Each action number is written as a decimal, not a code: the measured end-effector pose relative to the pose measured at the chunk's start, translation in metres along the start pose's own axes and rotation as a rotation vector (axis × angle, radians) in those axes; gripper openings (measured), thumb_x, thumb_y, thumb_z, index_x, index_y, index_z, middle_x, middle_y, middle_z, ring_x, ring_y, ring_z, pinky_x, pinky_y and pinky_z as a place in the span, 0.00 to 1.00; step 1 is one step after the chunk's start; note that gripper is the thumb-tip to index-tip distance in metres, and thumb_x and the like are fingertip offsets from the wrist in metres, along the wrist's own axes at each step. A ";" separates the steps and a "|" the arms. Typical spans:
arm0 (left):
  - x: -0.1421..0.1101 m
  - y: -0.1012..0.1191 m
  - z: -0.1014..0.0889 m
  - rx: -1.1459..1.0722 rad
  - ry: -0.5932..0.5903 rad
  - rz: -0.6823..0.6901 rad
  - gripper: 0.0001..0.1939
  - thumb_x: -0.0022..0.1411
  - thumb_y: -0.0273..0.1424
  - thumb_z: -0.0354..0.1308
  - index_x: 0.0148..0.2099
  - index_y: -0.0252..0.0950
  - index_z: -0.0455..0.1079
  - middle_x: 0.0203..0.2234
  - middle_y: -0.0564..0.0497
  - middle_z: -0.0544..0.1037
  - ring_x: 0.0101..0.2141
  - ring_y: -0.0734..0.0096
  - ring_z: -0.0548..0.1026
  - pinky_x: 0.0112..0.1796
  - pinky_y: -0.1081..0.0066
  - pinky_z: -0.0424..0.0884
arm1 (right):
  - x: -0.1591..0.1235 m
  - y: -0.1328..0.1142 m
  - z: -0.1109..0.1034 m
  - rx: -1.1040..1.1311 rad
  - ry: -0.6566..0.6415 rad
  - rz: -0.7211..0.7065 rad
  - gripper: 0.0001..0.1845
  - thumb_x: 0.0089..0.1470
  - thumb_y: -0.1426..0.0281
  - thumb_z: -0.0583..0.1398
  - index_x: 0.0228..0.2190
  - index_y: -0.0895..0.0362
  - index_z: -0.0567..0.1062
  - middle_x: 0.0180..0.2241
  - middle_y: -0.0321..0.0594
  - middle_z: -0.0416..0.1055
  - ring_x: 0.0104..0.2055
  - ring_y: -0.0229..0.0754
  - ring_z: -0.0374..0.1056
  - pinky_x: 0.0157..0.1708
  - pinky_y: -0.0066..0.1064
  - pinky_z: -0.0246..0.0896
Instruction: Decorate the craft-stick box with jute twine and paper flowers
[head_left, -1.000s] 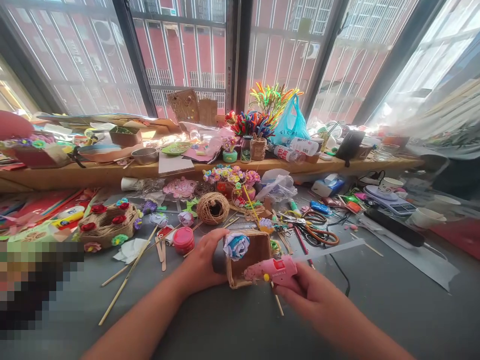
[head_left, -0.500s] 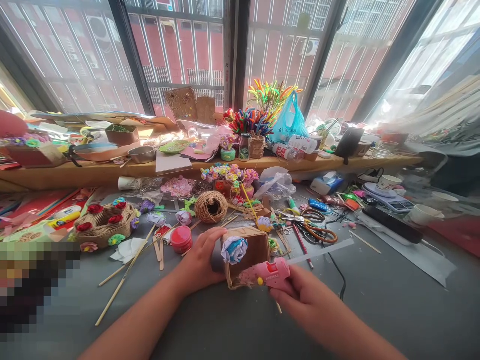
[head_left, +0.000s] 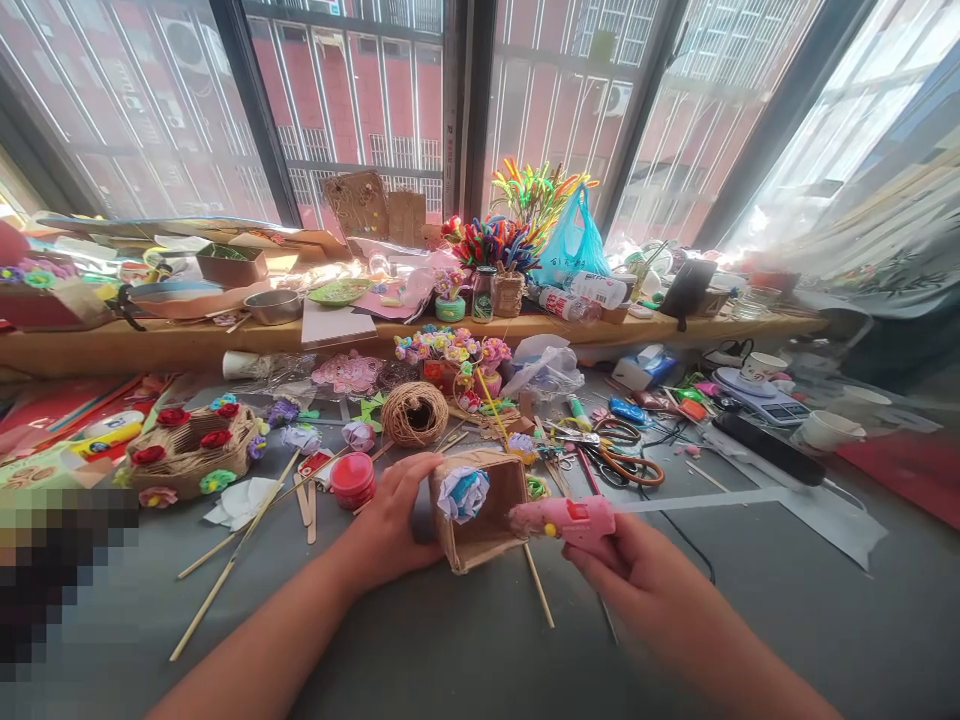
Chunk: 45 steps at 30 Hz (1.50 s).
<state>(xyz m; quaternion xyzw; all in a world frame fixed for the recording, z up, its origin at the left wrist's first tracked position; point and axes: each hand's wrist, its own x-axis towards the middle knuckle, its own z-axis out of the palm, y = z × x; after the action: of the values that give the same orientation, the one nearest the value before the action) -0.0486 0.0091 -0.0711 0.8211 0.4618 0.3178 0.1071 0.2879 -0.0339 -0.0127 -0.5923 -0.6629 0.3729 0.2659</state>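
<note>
My left hand point(head_left: 400, 515) is closed around the left side of a small brown box point(head_left: 491, 530), which is tilted with its open side toward me. A blue and white paper flower point(head_left: 463, 494) sits at the box's left rim. In my right hand point(head_left: 626, 565) is a pink hot glue gun point(head_left: 574, 522), its nozzle pointing left at the box's right edge. A long translucent glue stick point(head_left: 697, 502) sticks out of the gun's back. Whether the nozzle touches the box I cannot tell.
Beyond the box lie a ball of twine point(head_left: 415, 413), a red-lidded jar point(head_left: 352, 481) and scissors point(head_left: 626, 462). Wooden sticks point(head_left: 217, 580) and a flower-trimmed twine ring point(head_left: 196, 450) are on the left. A kitchen scale point(head_left: 765, 395) stands at the right, before a crowded ledge point(head_left: 187, 345).
My right hand has drawn the glue gun to the right, so its nozzle has moved from inside the box opening to the box's right edge. My left hand keeps its hold.
</note>
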 end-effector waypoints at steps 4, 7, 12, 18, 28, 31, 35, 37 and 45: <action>0.000 -0.001 0.002 0.018 0.031 0.015 0.51 0.53 0.36 0.75 0.72 0.47 0.50 0.66 0.39 0.66 0.66 0.40 0.66 0.66 0.45 0.63 | -0.004 0.009 -0.012 -0.135 0.083 0.023 0.21 0.61 0.54 0.61 0.47 0.53 0.81 0.37 0.42 0.83 0.40 0.56 0.77 0.38 0.40 0.69; -0.001 0.000 0.002 0.013 0.019 0.005 0.52 0.53 0.33 0.74 0.72 0.46 0.49 0.67 0.39 0.64 0.67 0.41 0.65 0.67 0.48 0.63 | -0.008 0.006 -0.016 -0.180 0.109 -0.011 0.16 0.60 0.56 0.61 0.42 0.52 0.83 0.35 0.42 0.83 0.36 0.55 0.77 0.35 0.39 0.69; -0.002 0.005 -0.001 0.042 0.044 0.041 0.53 0.52 0.31 0.74 0.74 0.47 0.49 0.66 0.40 0.65 0.66 0.43 0.66 0.66 0.50 0.64 | -0.012 -0.003 -0.019 -0.182 0.056 -0.190 0.12 0.60 0.58 0.60 0.36 0.46 0.84 0.35 0.41 0.83 0.31 0.53 0.77 0.31 0.36 0.70; -0.002 0.007 -0.004 0.098 0.069 0.092 0.53 0.54 0.32 0.73 0.75 0.46 0.49 0.65 0.40 0.66 0.64 0.44 0.68 0.64 0.49 0.66 | -0.016 -0.005 -0.007 -0.358 0.118 -0.262 0.18 0.68 0.60 0.52 0.43 0.48 0.81 0.37 0.40 0.81 0.28 0.45 0.73 0.29 0.32 0.69; -0.002 0.008 -0.004 0.115 0.079 0.095 0.54 0.53 0.34 0.74 0.75 0.47 0.49 0.64 0.40 0.66 0.63 0.44 0.67 0.63 0.49 0.67 | 0.008 -0.006 -0.008 -0.498 -0.062 -0.241 0.14 0.66 0.65 0.52 0.39 0.51 0.78 0.31 0.40 0.80 0.29 0.46 0.74 0.29 0.32 0.64; -0.001 0.008 -0.005 0.124 0.081 0.100 0.54 0.52 0.34 0.74 0.75 0.47 0.50 0.64 0.40 0.66 0.63 0.44 0.67 0.63 0.49 0.67 | 0.006 -0.007 -0.015 -0.515 -0.024 -0.213 0.15 0.65 0.63 0.53 0.33 0.52 0.79 0.26 0.39 0.77 0.27 0.46 0.72 0.28 0.32 0.62; -0.002 0.007 -0.004 0.133 0.081 0.098 0.55 0.52 0.35 0.74 0.75 0.47 0.49 0.64 0.40 0.66 0.63 0.43 0.68 0.62 0.49 0.67 | -0.001 -0.012 -0.026 -0.475 -0.006 -0.217 0.17 0.63 0.63 0.54 0.42 0.50 0.82 0.31 0.39 0.81 0.27 0.47 0.74 0.29 0.32 0.65; -0.001 0.007 -0.004 0.134 0.076 0.099 0.55 0.52 0.35 0.75 0.75 0.48 0.49 0.64 0.41 0.67 0.63 0.43 0.68 0.62 0.49 0.67 | -0.003 -0.015 -0.027 -0.453 -0.020 -0.242 0.17 0.64 0.64 0.54 0.43 0.49 0.82 0.34 0.40 0.82 0.29 0.47 0.76 0.30 0.32 0.66; -0.002 0.006 -0.004 0.127 0.063 0.101 0.56 0.53 0.38 0.76 0.76 0.49 0.48 0.64 0.40 0.67 0.63 0.43 0.68 0.62 0.49 0.66 | 0.003 -0.012 -0.015 -0.583 0.005 -0.256 0.17 0.68 0.64 0.51 0.38 0.52 0.79 0.25 0.40 0.79 0.25 0.47 0.73 0.26 0.33 0.64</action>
<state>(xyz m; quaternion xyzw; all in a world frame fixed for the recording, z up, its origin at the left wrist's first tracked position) -0.0474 0.0036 -0.0655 0.8382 0.4420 0.3185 0.0241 0.2926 -0.0289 0.0051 -0.5563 -0.8103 0.1293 0.1315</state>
